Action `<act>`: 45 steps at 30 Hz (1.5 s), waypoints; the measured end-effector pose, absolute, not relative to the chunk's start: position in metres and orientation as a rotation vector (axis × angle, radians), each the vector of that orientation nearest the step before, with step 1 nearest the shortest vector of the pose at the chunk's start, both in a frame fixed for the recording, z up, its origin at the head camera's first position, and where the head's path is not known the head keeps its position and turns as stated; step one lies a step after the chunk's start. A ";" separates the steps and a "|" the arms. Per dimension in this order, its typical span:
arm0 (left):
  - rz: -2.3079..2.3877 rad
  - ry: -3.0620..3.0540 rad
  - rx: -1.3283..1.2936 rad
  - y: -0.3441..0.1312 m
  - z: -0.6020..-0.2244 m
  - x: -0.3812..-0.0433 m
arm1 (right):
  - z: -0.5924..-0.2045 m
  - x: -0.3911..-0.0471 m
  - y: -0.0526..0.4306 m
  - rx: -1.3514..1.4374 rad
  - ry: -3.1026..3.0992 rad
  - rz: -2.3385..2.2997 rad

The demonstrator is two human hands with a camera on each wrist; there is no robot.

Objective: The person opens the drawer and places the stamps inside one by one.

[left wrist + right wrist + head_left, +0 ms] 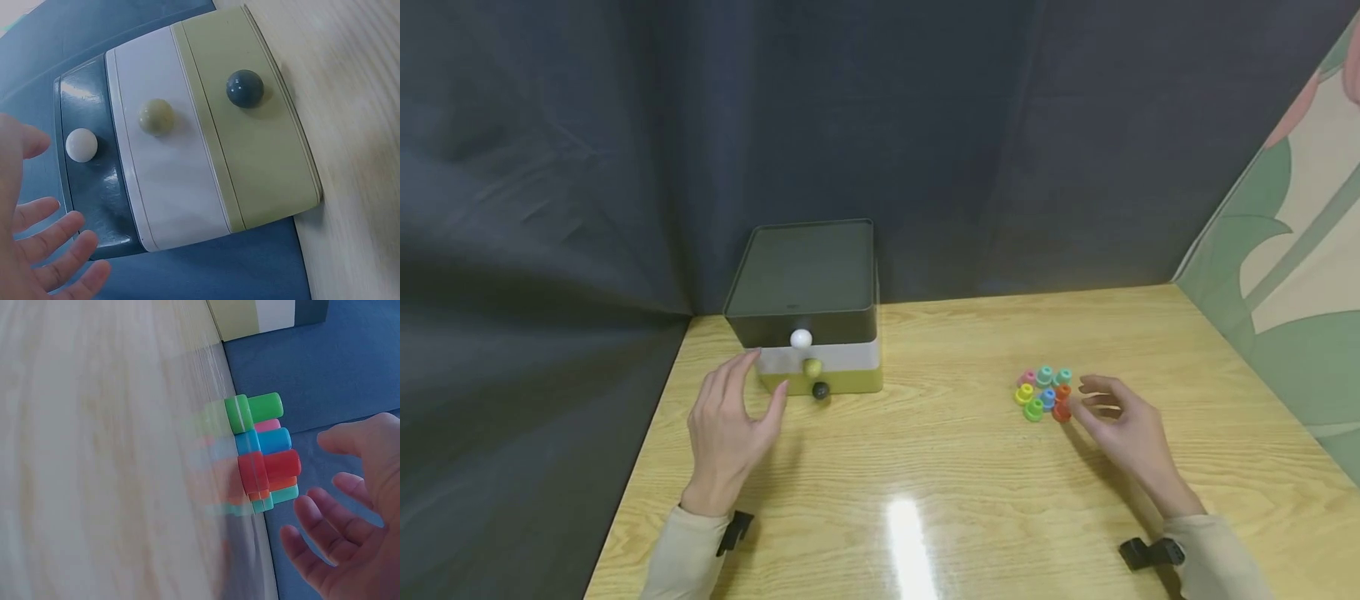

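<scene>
My left hand (726,429), fingers spread and thumb apart, hovers before a small three-tier drawer box (812,267). It holds nothing. The box has a white knob (82,145) on the dark green drawer, an olive knob (156,117) on the white drawer and a dark knob (245,89) on the olive drawer. At the right, my right hand (1120,425) hangs loosely curved beside a cluster of small coloured pegs with wide round bases. Closest to it is a red peg (269,470); a green peg (253,411) and a blue peg (265,442) stand near. Nothing is between its fingers.
The wooden table (940,450) reaches back to a dark curtain (955,150), which also hangs along the left side. A patterned panel (1300,275) borders the table at the right. Each wrist wears a black camera mount.
</scene>
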State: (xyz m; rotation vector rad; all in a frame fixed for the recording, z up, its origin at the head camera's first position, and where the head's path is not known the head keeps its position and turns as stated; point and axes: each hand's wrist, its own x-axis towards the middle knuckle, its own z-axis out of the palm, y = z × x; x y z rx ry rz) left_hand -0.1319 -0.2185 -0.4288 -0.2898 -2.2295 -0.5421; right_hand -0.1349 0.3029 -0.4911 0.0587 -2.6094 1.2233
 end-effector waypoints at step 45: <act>-0.695 -2.244 -0.182 -0.182 -0.423 -0.167 | -0.496 -0.137 0.303 0.138 -2.779 1.065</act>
